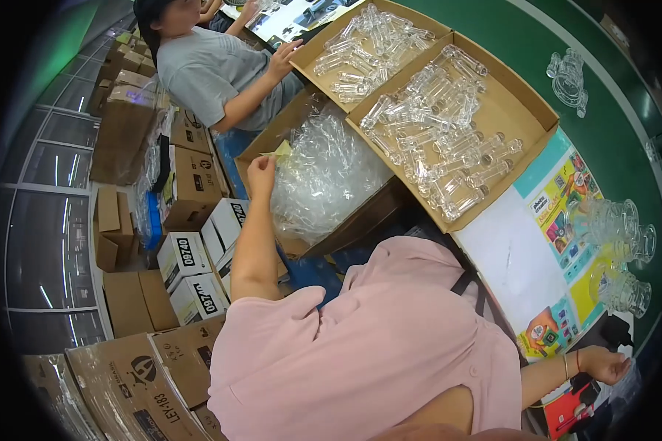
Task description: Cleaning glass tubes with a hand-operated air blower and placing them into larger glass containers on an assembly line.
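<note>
My left hand is raised over the rim of a large cardboard box, its fingers closed. A small yellow slip shows at the fingertips, pinched there as far as I can see. Crumpled clear plastic bags fill the box below. Far to the right, my right hand has its fingers curled at the edge of the table. Something clear, like thin plastic, is beside those fingers; its kind and the grip on it are unclear.
Two shallow cardboard trays hold many clear tube-shaped pieces. Clear round parts stack by the colourful printed sheet. A co-worker in a grey shirt reaches to the far tray. Cartons crowd the left.
</note>
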The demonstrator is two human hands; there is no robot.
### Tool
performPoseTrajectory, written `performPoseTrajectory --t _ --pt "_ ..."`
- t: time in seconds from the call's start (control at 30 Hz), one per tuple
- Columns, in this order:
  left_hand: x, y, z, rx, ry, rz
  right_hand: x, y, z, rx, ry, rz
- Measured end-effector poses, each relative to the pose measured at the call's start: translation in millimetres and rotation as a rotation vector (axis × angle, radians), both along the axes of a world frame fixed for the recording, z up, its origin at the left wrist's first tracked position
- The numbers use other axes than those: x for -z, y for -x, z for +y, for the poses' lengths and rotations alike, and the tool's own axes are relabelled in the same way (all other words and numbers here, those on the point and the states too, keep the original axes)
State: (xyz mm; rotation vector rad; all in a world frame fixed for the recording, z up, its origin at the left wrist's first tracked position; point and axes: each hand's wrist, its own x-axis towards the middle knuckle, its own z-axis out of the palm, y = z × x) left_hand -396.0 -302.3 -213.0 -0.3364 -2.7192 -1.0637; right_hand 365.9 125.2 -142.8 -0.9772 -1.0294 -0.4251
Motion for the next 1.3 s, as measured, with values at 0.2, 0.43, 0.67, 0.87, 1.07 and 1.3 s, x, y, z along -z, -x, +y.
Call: performPoseTrajectory --t 0.2,0.43,0.67,0.87,1.07,1.3 --pt "-4 21 25 0.180 0.347 0.150 -37 29 -14 -0.143 -0.174 -0.083" --pt "-186 -76 137 0.545 -0.759 0.275 -102 106 -58 -0.277 -0.048 -0.125" --pt "-261 -251 192 1.795 0.026 0.323 -136 213 -106 -1.271 0.304 -0.530" --pt "-254 -340 267 2.146 -0.142 -0.114 -145 210 -99 -1.535 0.413 -0.808" --pt "-242 -379 338 2.056 -0.244 -0.741 -154 132 -69 -1.458 0.690 -0.107" --pt "-239 -375 310 2.128 -0.082 -0.531 -154 138 19 0.023 0.480 -1.041"
